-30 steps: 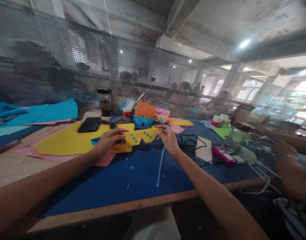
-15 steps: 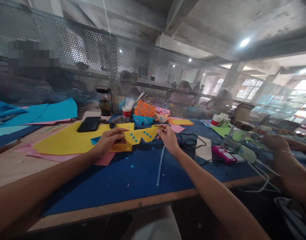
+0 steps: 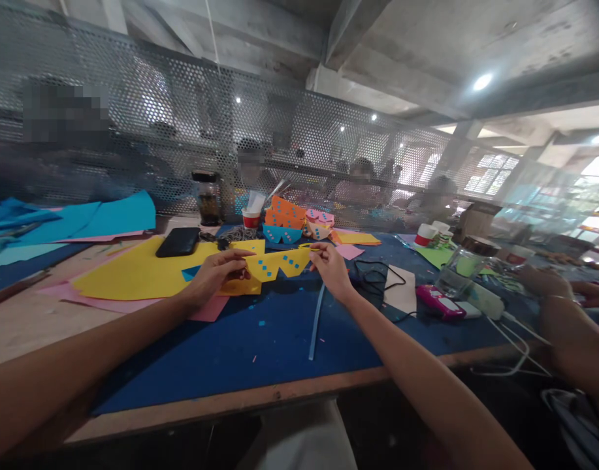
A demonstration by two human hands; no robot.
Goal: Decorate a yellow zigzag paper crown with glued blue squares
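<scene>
My left hand [image 3: 222, 277] and my right hand [image 3: 328, 266] pinch opposite ends of a yellow paper cut-out [image 3: 292, 262] shaped like a pair of glasses, with small blue squares stuck on it. It is stretched level above the blue mat [image 3: 284, 339]. Under and beside my left hand lie more yellow-orange paper pieces [image 3: 243, 287]. Just behind stand similar cut-outs: a blue one [image 3: 282, 233] with pink squares and several orange ones [image 3: 283, 212]. A thin clear strip [image 3: 315, 326] lies on the mat below my right hand.
Large yellow sheets [image 3: 142, 267] with a black phone [image 3: 178, 242] on top lie at left. A dark-lidded bottle [image 3: 208, 199] and red-white cup [image 3: 251, 219] stand behind. At right are a black cable [image 3: 372, 274], magenta device [image 3: 439, 302], glass jar [image 3: 458, 267] and a co-worker's hand [image 3: 544, 284].
Both hands keep their hold on the yellow cut-out, almost still. The view has shifted slightly, and the co-worker's hands at right have moved a little.
</scene>
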